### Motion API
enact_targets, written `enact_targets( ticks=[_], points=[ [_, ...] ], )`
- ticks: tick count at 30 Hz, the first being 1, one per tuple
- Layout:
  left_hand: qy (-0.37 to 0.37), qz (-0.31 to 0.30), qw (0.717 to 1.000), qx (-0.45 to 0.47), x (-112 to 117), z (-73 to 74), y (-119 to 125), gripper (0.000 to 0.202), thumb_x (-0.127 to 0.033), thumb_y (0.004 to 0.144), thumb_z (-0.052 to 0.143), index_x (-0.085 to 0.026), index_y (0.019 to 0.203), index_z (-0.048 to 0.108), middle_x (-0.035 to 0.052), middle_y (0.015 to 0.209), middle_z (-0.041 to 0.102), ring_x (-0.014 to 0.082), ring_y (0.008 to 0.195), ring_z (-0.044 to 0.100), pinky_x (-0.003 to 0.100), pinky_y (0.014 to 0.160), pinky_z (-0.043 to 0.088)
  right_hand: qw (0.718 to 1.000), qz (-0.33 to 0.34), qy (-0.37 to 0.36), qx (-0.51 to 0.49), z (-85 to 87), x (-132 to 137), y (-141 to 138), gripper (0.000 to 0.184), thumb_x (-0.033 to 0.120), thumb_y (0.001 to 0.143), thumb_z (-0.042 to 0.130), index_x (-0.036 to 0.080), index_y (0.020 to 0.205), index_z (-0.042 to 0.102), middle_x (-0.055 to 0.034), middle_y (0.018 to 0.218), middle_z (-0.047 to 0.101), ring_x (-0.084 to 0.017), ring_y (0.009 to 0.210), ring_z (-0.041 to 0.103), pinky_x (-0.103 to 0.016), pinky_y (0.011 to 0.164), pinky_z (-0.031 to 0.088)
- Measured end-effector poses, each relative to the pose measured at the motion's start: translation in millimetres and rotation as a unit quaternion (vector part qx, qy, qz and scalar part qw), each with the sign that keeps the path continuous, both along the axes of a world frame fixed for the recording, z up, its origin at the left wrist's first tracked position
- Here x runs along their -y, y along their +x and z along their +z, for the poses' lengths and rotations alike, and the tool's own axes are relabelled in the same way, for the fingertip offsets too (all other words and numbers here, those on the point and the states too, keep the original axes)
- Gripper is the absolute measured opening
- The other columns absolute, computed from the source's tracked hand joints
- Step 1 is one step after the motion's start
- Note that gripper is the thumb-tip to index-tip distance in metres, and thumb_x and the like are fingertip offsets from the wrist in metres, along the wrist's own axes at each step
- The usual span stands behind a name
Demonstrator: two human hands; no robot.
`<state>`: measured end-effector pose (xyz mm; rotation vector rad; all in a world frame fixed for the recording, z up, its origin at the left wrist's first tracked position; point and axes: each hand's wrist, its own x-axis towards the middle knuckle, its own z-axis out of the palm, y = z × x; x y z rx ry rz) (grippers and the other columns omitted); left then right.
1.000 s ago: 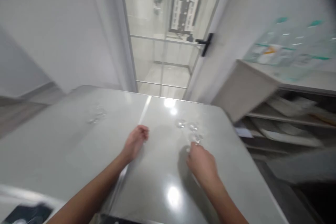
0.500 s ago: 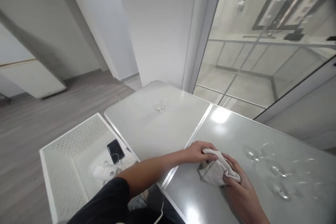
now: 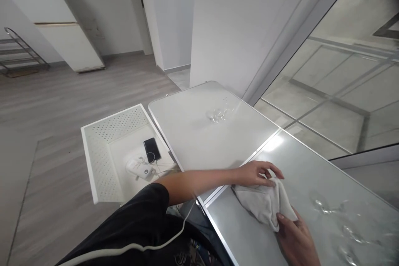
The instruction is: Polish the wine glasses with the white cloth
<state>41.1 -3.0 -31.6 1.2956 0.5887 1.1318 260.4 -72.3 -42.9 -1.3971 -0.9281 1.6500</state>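
Observation:
A white cloth point(image 3: 264, 203) lies bunched on the grey table point(image 3: 311, 183) in front of me. My left hand point(image 3: 257, 173) rests on its far edge, fingers curled over the fabric. My right hand point(image 3: 294, 239) grips the near side of the cloth from below. Several clear glasses point(image 3: 330, 208) lie on the table to the right of the cloth. Another clear glass point(image 3: 218, 114) sits on the lighter far half of the table.
A white perforated basket point(image 3: 102, 153) stands on the wooden floor to the left, holding a black phone point(image 3: 151, 149) and a white device with a cable point(image 3: 139, 168). A white wall and glass partition rise behind the table. A metal rack point(image 3: 15, 56) stands far left.
A second ago both hands were bare near the glasses; now they hold a white cloth. The view has swung left, showing the basket and floor. The cloth is spread a little wider.

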Motion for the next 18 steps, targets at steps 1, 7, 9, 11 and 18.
enact_targets(
  ticks=[1,7,9,11,18],
  points=[
    [0.003,0.015,1.000,-0.002,-2,-2.1,1,0.057,-0.056,0.074,0.084,-0.018,0.115,0.072,0.0159,0.126,0.064,0.0218,0.098,0.065,0.039,0.087,0.054,1.000,-0.003,-0.004,-0.004,-0.5,-1,2,0.061,0.039,0.063,0.085,0.022,0.120,0.072,-0.0125,0.092,0.079,-0.036,0.087,0.077,-0.049,0.082,0.063],
    [0.153,0.259,0.946,-0.119,-3,23.6,-25,0.029,-0.036,0.088,0.075,-0.020,0.111,0.070,0.0115,0.115,0.064,0.0175,0.091,0.063,0.034,0.084,0.051,1.000,-0.011,-0.013,-0.022,-6.1,-4,12,0.074,0.044,0.062,0.088,0.024,0.130,0.069,-0.0138,0.097,0.080,-0.039,0.093,0.077,-0.052,0.082,0.063],
    [0.200,0.399,0.885,-0.130,-5,38.5,-51,0.015,-0.028,0.093,0.068,-0.020,0.105,0.068,0.0078,0.099,0.065,0.0180,0.087,0.060,0.034,0.084,0.050,0.999,-0.011,-0.022,-0.045,-6.7,-2,13,0.077,0.043,0.063,0.089,0.026,0.134,0.066,-0.0145,0.106,0.080,-0.039,0.102,0.076,-0.052,0.087,0.062],
    [0.192,0.560,0.794,-0.137,-11,47.4,-83,0.010,-0.022,0.094,0.063,-0.021,0.104,0.066,0.0079,0.099,0.061,0.0203,0.093,0.059,0.036,0.085,0.049,0.996,-0.017,-0.039,-0.072,-5.9,1,12,0.077,0.039,0.063,0.090,0.026,0.134,0.066,-0.0143,0.109,0.079,-0.039,0.109,0.074,-0.051,0.092,0.061],
    [-0.047,0.692,0.689,-0.211,-52,20.0,-155,0.080,-0.029,0.069,0.090,-0.019,0.133,0.044,0.0157,0.133,0.050,0.0323,0.129,0.050,0.050,0.109,0.043,0.984,-0.002,-0.066,-0.163,4.0,1,2,0.063,0.023,0.059,0.087,0.021,0.120,0.074,-0.0140,0.109,0.080,-0.039,0.116,0.071,-0.054,0.101,0.055]
  ],
)
